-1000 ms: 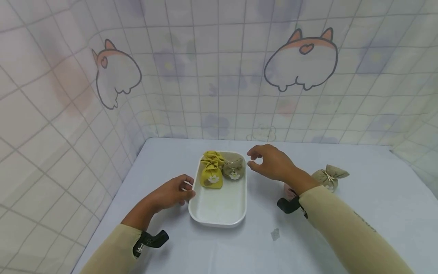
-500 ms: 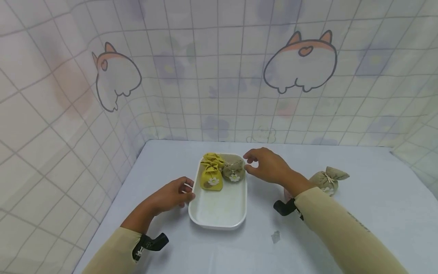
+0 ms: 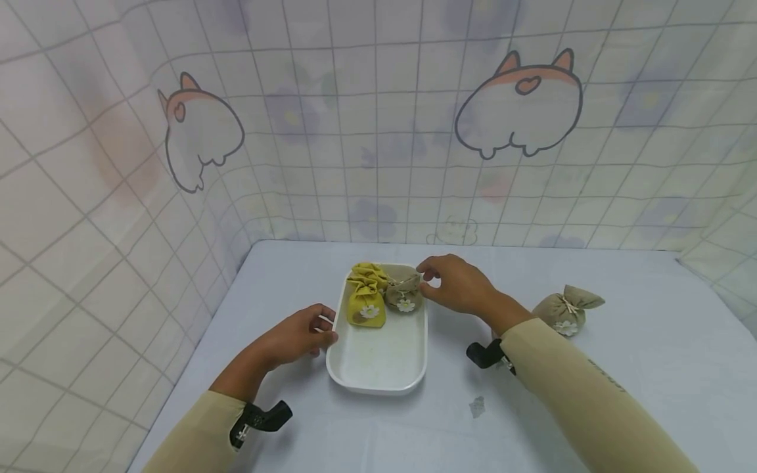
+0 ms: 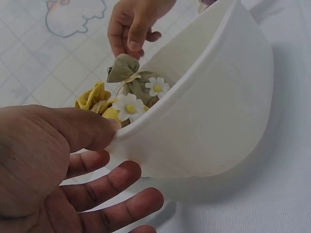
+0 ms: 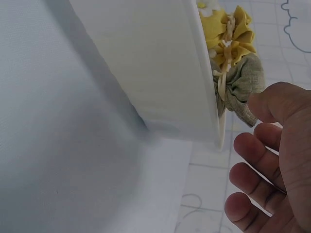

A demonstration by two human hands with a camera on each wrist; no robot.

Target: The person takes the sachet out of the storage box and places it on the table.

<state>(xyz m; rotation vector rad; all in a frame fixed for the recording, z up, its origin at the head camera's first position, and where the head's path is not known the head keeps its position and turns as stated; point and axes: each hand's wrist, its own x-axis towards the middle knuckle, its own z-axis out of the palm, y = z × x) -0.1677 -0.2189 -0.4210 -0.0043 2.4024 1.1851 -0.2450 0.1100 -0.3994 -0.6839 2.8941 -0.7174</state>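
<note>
A white tray (image 3: 378, 358) stands mid-table, holding yellow drawstring pouches (image 3: 367, 307) and a grey-green drawstring pouch (image 3: 405, 294) with a white flower in its far end. Beside the tray's left wall is my left hand (image 3: 296, 335); in the left wrist view its thumb (image 4: 95, 128) touches the rim while the other fingers spread loosely outside. My right hand (image 3: 458, 284) hovers at the far right rim, by the grey-green pouch. In the right wrist view its thumb (image 5: 272, 102) overlaps the pouch's gathered top; contact is unclear. Its other fingers are relaxed and hold nothing.
Another grey-green pouch (image 3: 562, 312) lies on the table right of the tray, partly behind the right forearm. A small grey patch (image 3: 476, 407) marks the white tablecloth. A grid-patterned curtain (image 3: 378, 131) encloses the back and sides.
My right hand has moved slightly left, from beside the tray to its far right rim. The left hand and the pouches in the tray stay in place.
</note>
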